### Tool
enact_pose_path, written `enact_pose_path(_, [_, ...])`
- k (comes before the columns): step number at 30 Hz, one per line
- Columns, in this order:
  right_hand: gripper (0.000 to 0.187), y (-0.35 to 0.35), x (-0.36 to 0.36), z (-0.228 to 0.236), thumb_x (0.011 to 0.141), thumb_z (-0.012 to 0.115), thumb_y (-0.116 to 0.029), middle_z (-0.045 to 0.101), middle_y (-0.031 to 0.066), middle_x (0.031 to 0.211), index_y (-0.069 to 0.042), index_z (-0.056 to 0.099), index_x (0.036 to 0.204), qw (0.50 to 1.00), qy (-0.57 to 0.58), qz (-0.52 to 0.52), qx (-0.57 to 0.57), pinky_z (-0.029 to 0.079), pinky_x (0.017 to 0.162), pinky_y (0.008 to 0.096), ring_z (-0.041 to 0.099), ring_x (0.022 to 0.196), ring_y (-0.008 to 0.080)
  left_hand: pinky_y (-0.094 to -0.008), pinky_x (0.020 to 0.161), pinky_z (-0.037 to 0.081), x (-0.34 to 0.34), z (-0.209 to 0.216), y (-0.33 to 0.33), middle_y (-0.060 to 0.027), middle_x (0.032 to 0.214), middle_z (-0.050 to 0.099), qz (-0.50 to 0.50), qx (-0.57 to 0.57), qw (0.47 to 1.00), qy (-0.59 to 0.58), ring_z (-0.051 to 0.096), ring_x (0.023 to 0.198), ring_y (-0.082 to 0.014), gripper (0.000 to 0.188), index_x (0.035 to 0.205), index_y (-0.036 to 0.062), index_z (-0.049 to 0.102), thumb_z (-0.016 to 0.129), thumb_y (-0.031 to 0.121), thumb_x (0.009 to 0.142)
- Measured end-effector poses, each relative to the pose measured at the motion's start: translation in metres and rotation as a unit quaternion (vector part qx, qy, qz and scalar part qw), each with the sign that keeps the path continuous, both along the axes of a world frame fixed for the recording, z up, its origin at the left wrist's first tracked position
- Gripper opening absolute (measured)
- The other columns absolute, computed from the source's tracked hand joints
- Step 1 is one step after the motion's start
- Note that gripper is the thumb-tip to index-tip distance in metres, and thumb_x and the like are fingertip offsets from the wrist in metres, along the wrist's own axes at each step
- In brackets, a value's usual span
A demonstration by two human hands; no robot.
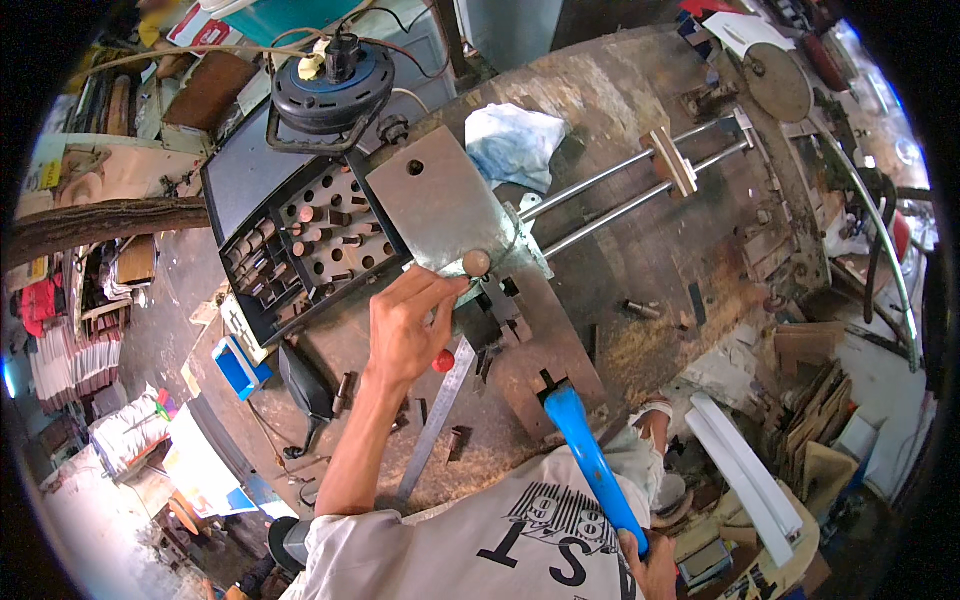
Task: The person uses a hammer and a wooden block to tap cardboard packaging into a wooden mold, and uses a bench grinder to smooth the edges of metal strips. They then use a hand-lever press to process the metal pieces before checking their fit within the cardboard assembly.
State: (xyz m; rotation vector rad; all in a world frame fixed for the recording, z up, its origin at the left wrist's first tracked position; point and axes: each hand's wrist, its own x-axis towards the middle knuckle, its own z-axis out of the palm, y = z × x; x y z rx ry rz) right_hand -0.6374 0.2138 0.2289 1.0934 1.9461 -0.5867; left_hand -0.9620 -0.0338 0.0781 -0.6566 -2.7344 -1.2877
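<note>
My left hand (403, 318) reaches over the metal bench tool, its fingers pinched at the tool's edge. They are beside a round brownish knob (476, 263); what they hold, if anything, is hidden. Low at the right, my right hand (652, 574) is wrapped round the end of a long blue lever handle (590, 465). That handle slants from the tool's brown metal base plate (545, 360) toward my body. Left of the tool's upper plate (435, 195), a black case (345, 225) lies open, with round holes and several metal dies in it.
Two steel rods (610, 220) with a sliding block (670, 160) run off to the right. A white-blue cloth (515, 140) lies behind them. A steel ruler (437, 420) and loose dies (455, 442) lie near me. A black cable reel (330, 90) stands behind the case.
</note>
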Motion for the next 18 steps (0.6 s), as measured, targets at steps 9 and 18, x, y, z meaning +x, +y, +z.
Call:
enact_pose_path(9, [0.058,0.007,0.056,-0.031,0.089,0.069,-0.042,0.057,0.0273,0.100,0.008,0.058,0.116,0.993,0.114,0.029,0.005,0.046,0.085,0.0492,0.056,0.096,0.0446,-0.0325,0.066,0.053,-0.007,0.000,-0.006,-0.0115,0.080,0.070,-0.026,0.000,1.000,0.009,0.067,0.073,-0.0241,0.023,0.088,0.0024,0.074,0.072,-0.012,0.071])
enact_pose_path(18, [0.068,0.006,0.010,-0.010,0.096,0.054,-0.049,0.052,0.0322,0.121,0.004,0.045,0.137,0.998,0.045,-0.002,-0.050,0.041,0.093,0.0514,0.052,0.110,0.0479,-0.0332,0.068,0.055,-0.013,0.002,-0.018,-0.0122,0.082,0.072,-0.042,-0.023,0.999,-0.008,0.068,0.076,-0.0251,0.025,0.087,0.0028,0.075,0.069,-0.014,0.069])
